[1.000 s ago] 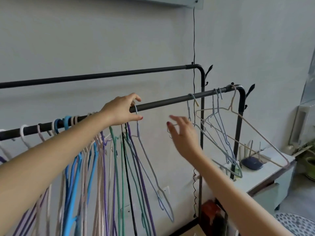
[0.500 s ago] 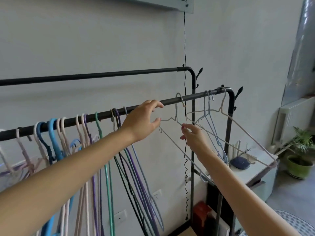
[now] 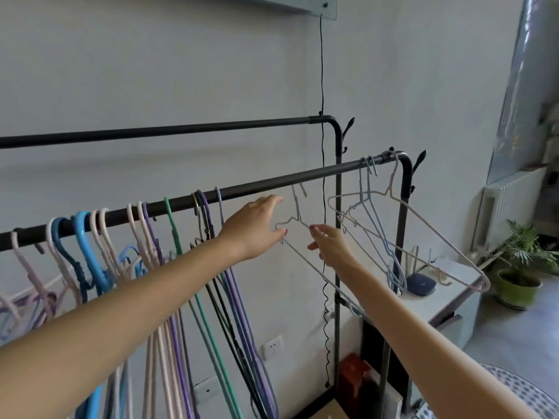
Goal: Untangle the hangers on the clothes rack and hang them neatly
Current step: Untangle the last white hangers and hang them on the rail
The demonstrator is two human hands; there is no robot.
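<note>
Grey wall backs my black rack (image 3: 272, 184). My left hand (image 3: 257, 228) and right hand (image 3: 329, 246) both pinch a pale wire hanger (image 3: 298, 219) just below its front bar, right of the coloured hangers (image 3: 169, 237).

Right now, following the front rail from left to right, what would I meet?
Blue hangers → green hanger → purple hangers → left hand → pale wire hanger → right hand → tangled wire hangers → rack's end post.
</note>
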